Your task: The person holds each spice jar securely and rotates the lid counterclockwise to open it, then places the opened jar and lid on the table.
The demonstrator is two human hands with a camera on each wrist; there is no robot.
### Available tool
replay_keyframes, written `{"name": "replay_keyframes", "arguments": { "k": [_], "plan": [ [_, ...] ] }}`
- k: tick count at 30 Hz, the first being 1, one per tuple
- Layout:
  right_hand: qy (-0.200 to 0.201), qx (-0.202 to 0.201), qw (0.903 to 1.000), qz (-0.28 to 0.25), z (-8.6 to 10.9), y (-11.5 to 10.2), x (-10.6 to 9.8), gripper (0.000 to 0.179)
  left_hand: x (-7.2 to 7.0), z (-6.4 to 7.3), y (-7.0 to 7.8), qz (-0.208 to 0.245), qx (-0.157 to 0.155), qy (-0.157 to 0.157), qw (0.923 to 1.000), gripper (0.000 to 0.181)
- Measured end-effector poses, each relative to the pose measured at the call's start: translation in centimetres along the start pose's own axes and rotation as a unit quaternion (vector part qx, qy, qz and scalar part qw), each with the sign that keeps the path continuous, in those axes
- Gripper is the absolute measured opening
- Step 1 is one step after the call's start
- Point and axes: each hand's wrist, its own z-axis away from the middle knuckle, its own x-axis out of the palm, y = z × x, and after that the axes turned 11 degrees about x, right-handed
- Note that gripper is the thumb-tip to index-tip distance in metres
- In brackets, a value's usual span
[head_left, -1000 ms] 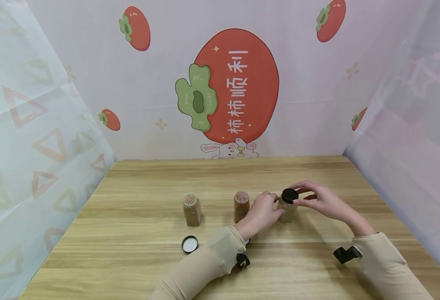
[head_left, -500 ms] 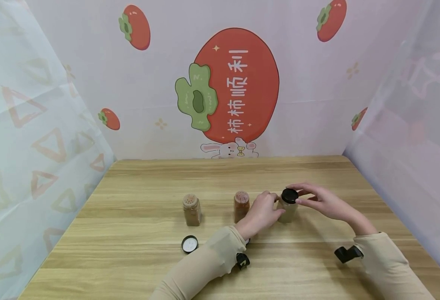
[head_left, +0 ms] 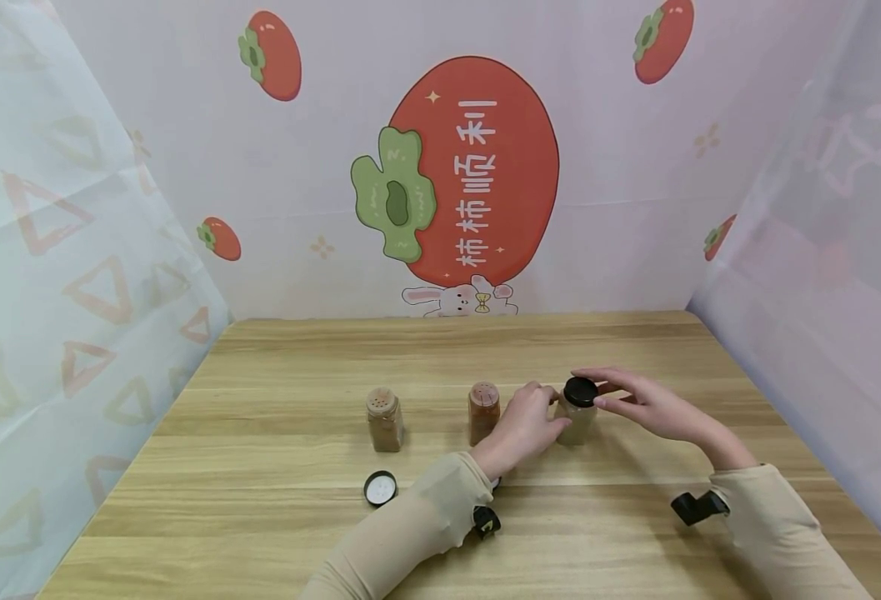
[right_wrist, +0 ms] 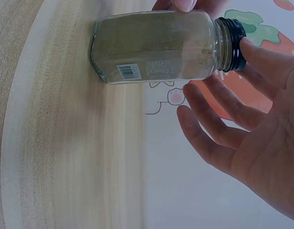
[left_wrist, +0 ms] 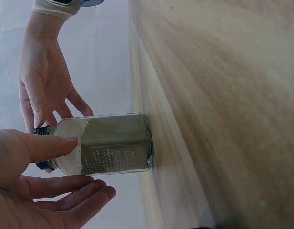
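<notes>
A glass spice jar [head_left: 575,428] of greenish-brown powder stands upright at the right of the table. Its black screw lid [right_wrist: 238,44] sits on the neck, and glass threads show below it in the right wrist view. My left hand [head_left: 524,422] grips the jar's upper body from the left, its thumb [left_wrist: 56,147] lying along the glass. From the right, my right hand [head_left: 656,407] pinches the lid between thumb and fingers. The other fingers of that hand are spread below the lid, away from the glass.
Two jars with perforated tops stand to the left: a tan one [head_left: 385,421] and a reddish one [head_left: 483,414], partly behind my left hand. A loose black lid [head_left: 381,489] lies upturned before the tan jar. Another is mostly hidden by my left wrist.
My right thumb and fingers have shifted slightly round the lid, and the right wrist has moved a little rightward. My left hand and the jar have stayed in place.
</notes>
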Motion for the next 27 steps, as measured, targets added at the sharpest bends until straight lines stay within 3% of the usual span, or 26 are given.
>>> {"name": "replay_keyframes", "arguments": {
  "k": [10,15,21,27],
  "plan": [
    [0.017,0.038,0.999,-0.016,0.4,-0.4,0.0,0.045,-0.1,0.0,0.1,0.008,-0.006,0.002,1.0,0.037],
    [0.054,0.043,0.9971,-0.03,0.3,0.0,0.4,0.043,-0.2,0.1,0.1,0.011,-0.006,0.002,0.9999,0.037],
    [0.109,0.076,0.9911,-0.014,0.1,-0.4,1.1,0.039,-0.2,0.1,0.1,0.013,-0.007,0.004,0.9999,0.037],
    [0.126,0.095,0.9875,-0.005,-0.1,-0.9,1.4,0.039,-0.3,0.1,0.2,0.019,-0.008,0.002,0.9998,0.036]
  ]
}}
